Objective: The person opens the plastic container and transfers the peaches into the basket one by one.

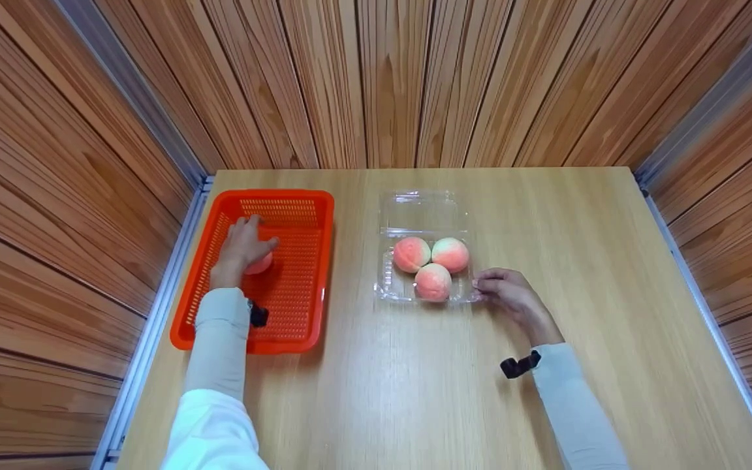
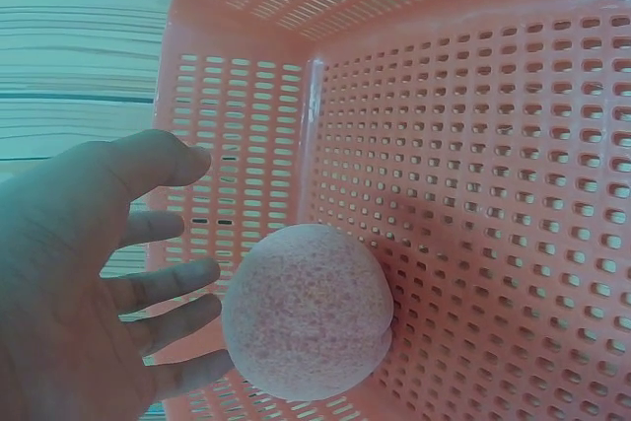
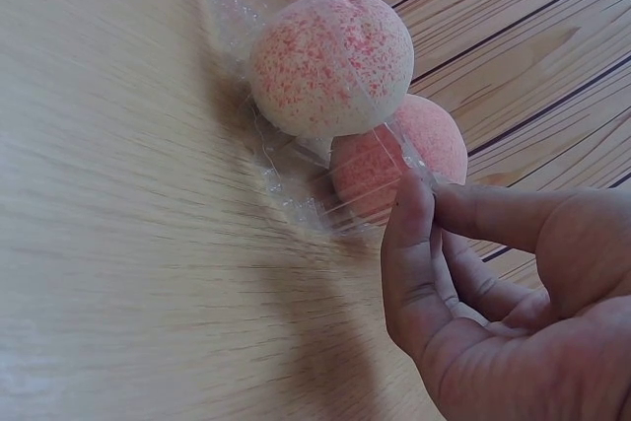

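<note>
Spread and loosely bent, the fingers of the left grip (image 1: 241, 245) close round nothing; they reach down beside a pink peach (image 2: 308, 313), and whether a fingertip touches it I cannot tell. That peach lies on the floor of an orange basket (image 1: 278, 194), partly hidden under the hand in the head view. Its speckled, matt skin suggests something light and slightly yielding, with little slip; a hold round its widest part, thumb opposite fingers, should do without hard squeezing, which might dent it. To the right of the basket, well apart, three more peaches, a left one (image 1: 411, 254), a right one (image 1: 450, 254) and a near one (image 1: 433, 282), sit close together in a clear container (image 1: 425, 212) with its lid laid back. The right grip (image 1: 512, 297) pinches the container's near right corner between thumb and fingers. Thin plastic like this probably flexes, slides easily and could crack, so its rim seems the place for a gentle pinch. Both basket and container rest on a wooden desk (image 1: 363, 405).
</note>
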{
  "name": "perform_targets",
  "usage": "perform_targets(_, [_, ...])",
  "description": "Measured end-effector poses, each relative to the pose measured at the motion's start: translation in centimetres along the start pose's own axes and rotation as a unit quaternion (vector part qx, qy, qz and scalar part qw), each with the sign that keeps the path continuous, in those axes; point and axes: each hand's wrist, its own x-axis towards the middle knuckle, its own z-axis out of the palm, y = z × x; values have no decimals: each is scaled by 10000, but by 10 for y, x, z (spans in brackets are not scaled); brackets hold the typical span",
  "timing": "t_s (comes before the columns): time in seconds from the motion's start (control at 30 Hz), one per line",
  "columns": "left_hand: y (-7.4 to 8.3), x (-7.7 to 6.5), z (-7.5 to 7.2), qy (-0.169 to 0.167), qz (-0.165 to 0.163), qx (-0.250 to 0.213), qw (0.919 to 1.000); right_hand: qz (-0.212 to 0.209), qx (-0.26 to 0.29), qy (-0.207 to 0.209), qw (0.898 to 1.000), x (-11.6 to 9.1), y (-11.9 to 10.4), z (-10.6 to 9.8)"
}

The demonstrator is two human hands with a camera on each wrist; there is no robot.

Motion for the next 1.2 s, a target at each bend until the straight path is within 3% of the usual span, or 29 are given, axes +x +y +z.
perform_targets(1.2, [15,-2,-10,53,188,-35,9998,-48,-110,19,9999,1,2,-1])
